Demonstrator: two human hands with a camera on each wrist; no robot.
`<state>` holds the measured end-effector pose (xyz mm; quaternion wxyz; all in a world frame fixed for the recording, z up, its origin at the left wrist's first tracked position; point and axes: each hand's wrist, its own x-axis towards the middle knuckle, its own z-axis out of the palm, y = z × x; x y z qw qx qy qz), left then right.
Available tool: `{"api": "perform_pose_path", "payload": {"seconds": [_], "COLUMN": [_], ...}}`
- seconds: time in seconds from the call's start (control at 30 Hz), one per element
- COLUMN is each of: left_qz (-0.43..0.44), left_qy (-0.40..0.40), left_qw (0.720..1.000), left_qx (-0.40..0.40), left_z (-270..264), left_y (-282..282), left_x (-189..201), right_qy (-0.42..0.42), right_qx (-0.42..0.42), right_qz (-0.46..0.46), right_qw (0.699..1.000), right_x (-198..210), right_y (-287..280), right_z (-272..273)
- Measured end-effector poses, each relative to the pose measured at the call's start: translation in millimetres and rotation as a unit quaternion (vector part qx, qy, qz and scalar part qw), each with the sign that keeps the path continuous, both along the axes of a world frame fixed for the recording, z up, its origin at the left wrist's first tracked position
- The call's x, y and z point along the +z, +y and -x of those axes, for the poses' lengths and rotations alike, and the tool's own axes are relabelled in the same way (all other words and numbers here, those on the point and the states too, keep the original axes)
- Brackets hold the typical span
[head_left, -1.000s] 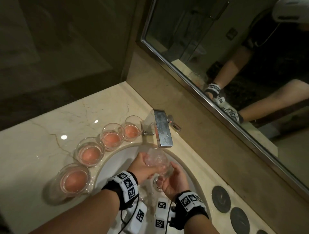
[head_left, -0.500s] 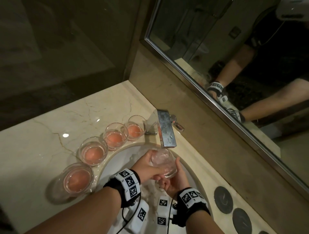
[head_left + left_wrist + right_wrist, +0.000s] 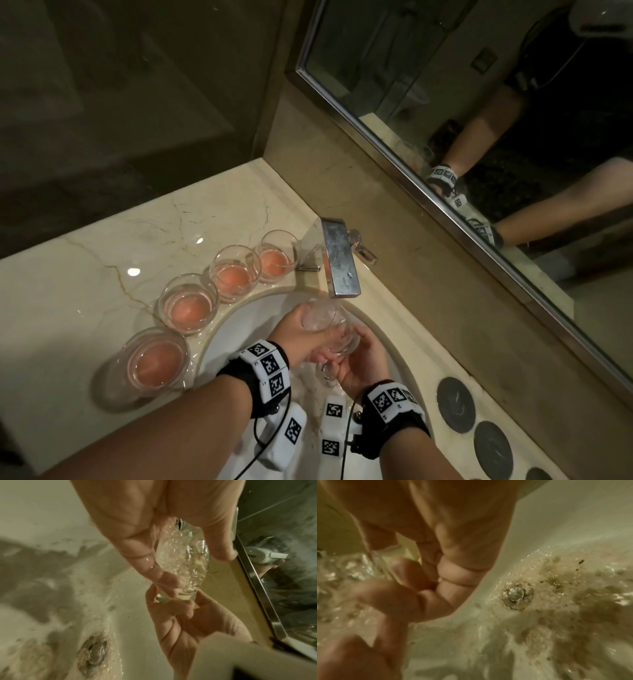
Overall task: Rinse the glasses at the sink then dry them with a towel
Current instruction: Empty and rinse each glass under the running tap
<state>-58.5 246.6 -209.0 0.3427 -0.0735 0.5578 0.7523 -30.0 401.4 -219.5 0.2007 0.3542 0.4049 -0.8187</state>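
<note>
A clear glass [image 3: 330,325] full of bubbling water is held under the steel faucet [image 3: 339,263], above the white sink [image 3: 246,318]. My left hand [image 3: 301,330] grips its bowl from the left; in the left wrist view the fingers and thumb wrap the glass [image 3: 185,563]. My right hand [image 3: 359,363] cups and pinches its base from below [image 3: 173,609]. In the right wrist view the glass [image 3: 342,574] is a blurred, wet shape at the left. Several glasses of pink liquid [image 3: 188,305] stand in a curved row on the counter, left of the sink.
The marble counter [image 3: 102,257] spreads left. A mirror [image 3: 479,120] lines the wall behind the faucet. Dark round coasters [image 3: 455,404] lie right of the basin. The drain [image 3: 517,596] sits in the wet, speckled basin floor.
The glass has tipped more upright and risen closer under the faucet spout, and both hands have shifted with it. The pink glasses have not moved.
</note>
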Motion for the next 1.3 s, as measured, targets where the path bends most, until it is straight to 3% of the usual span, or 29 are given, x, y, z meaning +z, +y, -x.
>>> {"api": "perform_pose_path", "payload": {"seconds": [0.1, 0.3, 0.47, 0.6, 0.8, 0.97, 1.17, 1.3], "left_qz": [-0.034, 0.001, -0.022, -0.005, -0.014, 0.003, 0.013, 0.086], "left_qy": [0.001, -0.011, -0.012, -0.013, 0.002, 0.001, -0.017, -0.046], "left_qw": [0.999, 0.999, 1.0, 0.999, 1.0, 0.999, 1.0, 0.995], "left_qx": [-0.013, 0.035, 0.014, 0.036, 0.005, 0.035, -0.004, -0.019], "left_z": [-1.5, 0.8, -0.1, -0.1, -2.0, 0.2, -3.6, -14.6], "left_y": [0.4, 2.4, 5.2, 5.5, 7.1, 4.3, 5.9, 1.4], "left_x": [4.2, -8.8, -10.2, -13.3, -8.1, -7.1, -4.6, -10.8], "right_qy": [-0.007, 0.011, -0.017, -0.007, -0.016, 0.033, 0.008, 0.016], "right_qx": [0.013, 0.012, 0.056, 0.034, 0.047, 0.048, 0.036, 0.046], "right_qz": [-0.022, -0.007, -0.072, -0.027, -0.063, 0.008, -0.163, -0.385], "right_qw": [1.0, 1.0, 0.996, 0.999, 0.997, 0.998, 0.986, 0.922], "right_x": [-7.4, 0.9, -2.1, 6.2, 4.1, 9.3, 0.6, 17.1], "right_y": [2.7, 1.2, -0.1, -1.2, -1.8, -2.1, -1.2, 4.5], "right_z": [1.9, 3.2, 2.0, 1.6, -2.6, -1.7, -0.4, -9.3]}}
